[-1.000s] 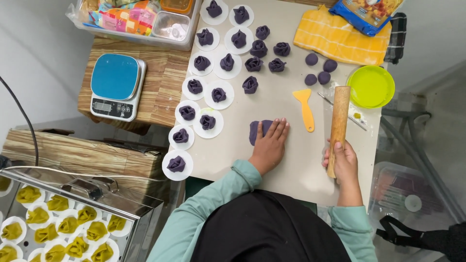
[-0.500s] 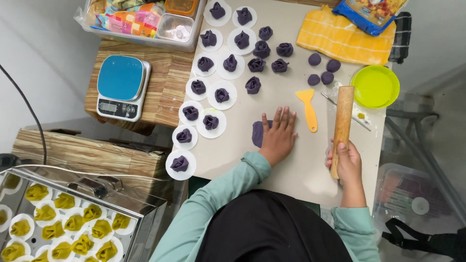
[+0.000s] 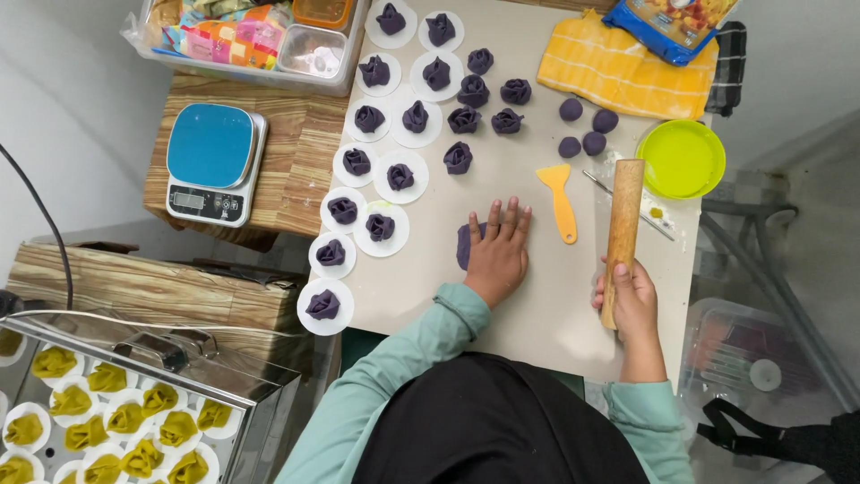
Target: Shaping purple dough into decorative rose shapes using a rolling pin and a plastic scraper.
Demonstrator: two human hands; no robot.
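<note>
My left hand [image 3: 497, 251] lies flat, fingers spread, on a piece of purple dough [image 3: 464, 246] on the pale work table [image 3: 537, 314]; only the dough's left edge shows. My right hand [image 3: 632, 298] grips the near end of a wooden rolling pin [image 3: 622, 224], which points away from me and rests on the table. An orange plastic scraper [image 3: 561, 202] lies between the two hands. Several shaped purple dough pieces on white paper rounds [image 3: 380, 227] run up the table's left side.
Three small purple dough balls [image 3: 587, 130] and a lime green plate [image 3: 682, 159] sit at the right. A yellow cloth [image 3: 618, 67] lies at the back. A blue kitchen scale [image 3: 212, 161] is on a wooden stand. A metal steamer tray [image 3: 107, 412] holds yellow-green dumplings.
My left hand shifted slightly to the left and opened out flat over the purple dough. The right hand still holds the rolling pin in about the same place.
</note>
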